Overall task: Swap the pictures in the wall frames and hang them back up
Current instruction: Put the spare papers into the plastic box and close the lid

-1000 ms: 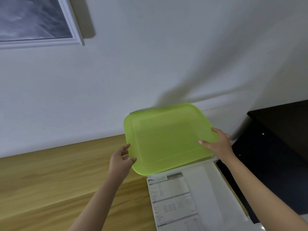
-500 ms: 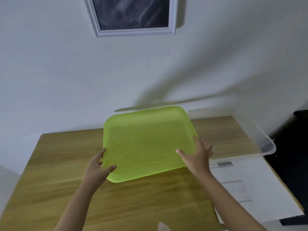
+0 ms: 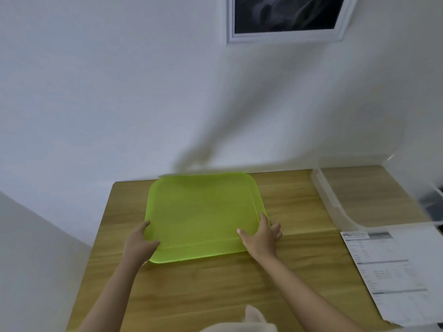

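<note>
A lime-green plastic lid (image 3: 203, 214) lies flat at the back middle of the wooden table (image 3: 215, 288). My left hand (image 3: 140, 243) grips its near left corner and my right hand (image 3: 262, 237) grips its near right edge, thumbs on top. A white-framed dark picture (image 3: 285, 17) hangs on the wall above, cut off by the top edge of the view.
A clear plastic box (image 3: 340, 202) stands on the table's right side against the wall. A printed white sheet (image 3: 398, 271) lies in front of it at the right edge. Something pale (image 3: 254, 319) pokes in at the bottom edge. A white wall runs along the left.
The green lid has moved left, away from the clear box, and down onto the table. Both hands stayed on its near corners. The view swung left with it.
</note>
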